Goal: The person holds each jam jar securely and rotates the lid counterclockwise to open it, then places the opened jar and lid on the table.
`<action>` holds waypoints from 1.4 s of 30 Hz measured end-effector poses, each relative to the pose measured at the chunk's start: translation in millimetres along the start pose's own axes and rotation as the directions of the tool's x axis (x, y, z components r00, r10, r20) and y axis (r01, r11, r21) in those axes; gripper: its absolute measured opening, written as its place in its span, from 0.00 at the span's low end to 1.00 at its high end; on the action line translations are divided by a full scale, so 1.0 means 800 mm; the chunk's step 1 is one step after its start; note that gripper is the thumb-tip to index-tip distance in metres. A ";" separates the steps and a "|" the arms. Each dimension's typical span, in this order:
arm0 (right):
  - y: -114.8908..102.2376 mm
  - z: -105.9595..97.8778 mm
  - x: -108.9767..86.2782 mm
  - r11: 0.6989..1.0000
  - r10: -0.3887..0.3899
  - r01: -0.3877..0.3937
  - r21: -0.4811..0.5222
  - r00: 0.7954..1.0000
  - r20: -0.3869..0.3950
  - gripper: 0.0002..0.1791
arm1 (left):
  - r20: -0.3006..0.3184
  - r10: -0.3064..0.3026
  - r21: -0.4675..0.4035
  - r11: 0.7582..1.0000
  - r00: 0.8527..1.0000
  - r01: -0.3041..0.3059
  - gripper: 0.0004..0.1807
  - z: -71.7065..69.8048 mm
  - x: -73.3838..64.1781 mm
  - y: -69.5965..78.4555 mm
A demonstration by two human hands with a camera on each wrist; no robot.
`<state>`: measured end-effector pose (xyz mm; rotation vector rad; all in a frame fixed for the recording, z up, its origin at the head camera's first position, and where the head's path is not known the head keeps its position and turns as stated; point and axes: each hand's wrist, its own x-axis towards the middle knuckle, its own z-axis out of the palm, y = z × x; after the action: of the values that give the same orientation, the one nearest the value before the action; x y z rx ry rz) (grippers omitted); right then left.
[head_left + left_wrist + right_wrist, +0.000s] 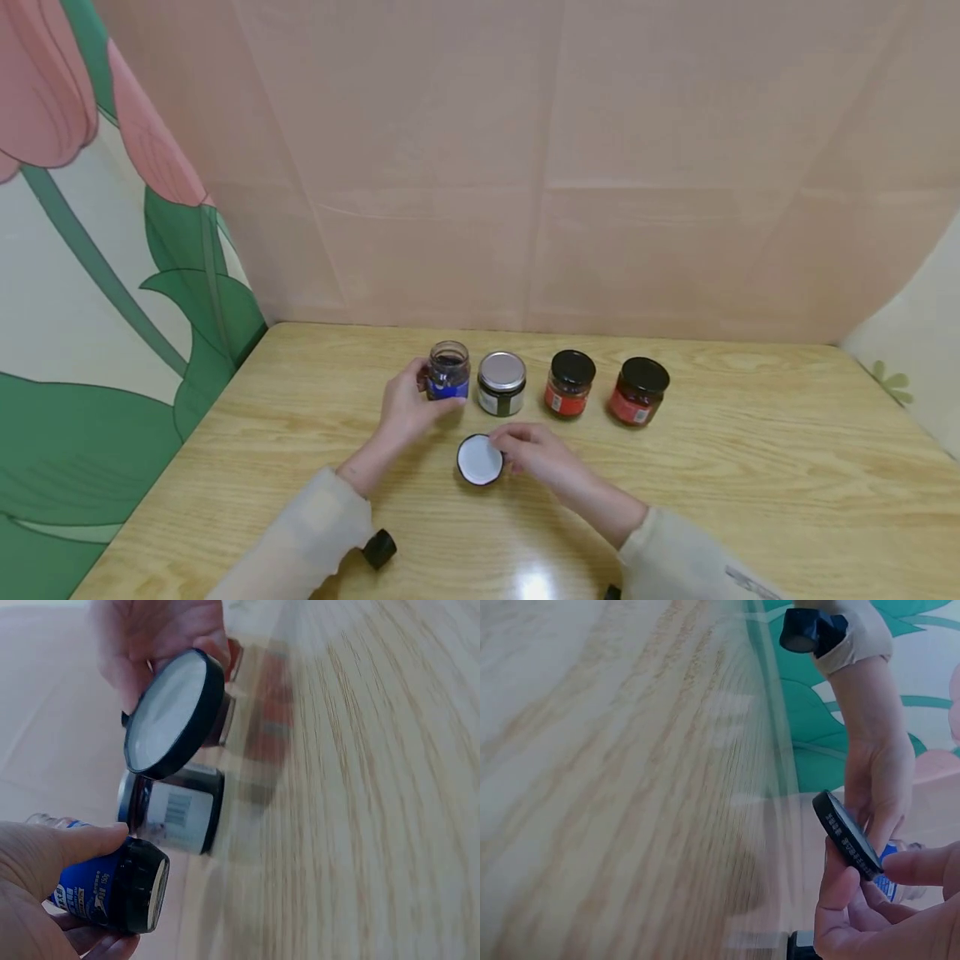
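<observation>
My left hand (405,407) grips an uncapped glass jar (448,382) with a blue label and dark contents, at the left end of a row of jars. Its thumb lies across the label, and the jar's dark base (142,889) shows in the left wrist view. Nearer to me, my right hand (538,454) pinches a round black lid (480,460) by its edge. The lid's white inner face is turned up toward the head camera, apart from the jar. Small print runs along the lid's rim in the right wrist view.
Right of the held jar stand a silver-lidded jar (502,383) with a pale label and two black-lidded jars with red labels, one nearer the middle (567,385) and one farther right (637,393). A pinkish cloth (525,208) hangs behind the wooden table (750,467).
</observation>
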<state>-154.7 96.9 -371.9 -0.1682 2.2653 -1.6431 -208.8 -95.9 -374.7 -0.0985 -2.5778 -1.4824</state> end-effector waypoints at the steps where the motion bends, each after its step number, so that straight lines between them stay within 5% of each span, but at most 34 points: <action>1: 0.000 0.001 0.001 1.000 0.003 -0.003 0.010 1.000 0.006 0.18 | 0.000 -0.004 0.010 1.000 1.000 0.004 0.36 0.000 0.001 -0.002; 16: 0.002 0.017 0.028 0.992 -0.038 0.022 0.125 0.991 0.130 0.18 | 0.003 -0.019 0.064 0.998 1.000 0.019 0.34 0.003 0.012 -0.015; 26: 0.002 0.026 0.036 0.994 0.040 -0.052 0.098 0.992 0.120 0.16 | -0.013 -0.025 0.099 0.995 1.000 0.026 0.34 0.005 0.014 -0.023; 42: 0.005 0.035 0.044 0.988 0.054 -0.070 0.137 0.992 0.116 0.16 | -0.031 -0.013 0.128 0.992 0.999 0.017 0.35 0.009 0.015 -0.036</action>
<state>-177.5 63.1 -390.6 -0.1497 2.0434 -1.7101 -225.5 -104.0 -400.5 -0.0405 -2.6473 -1.3080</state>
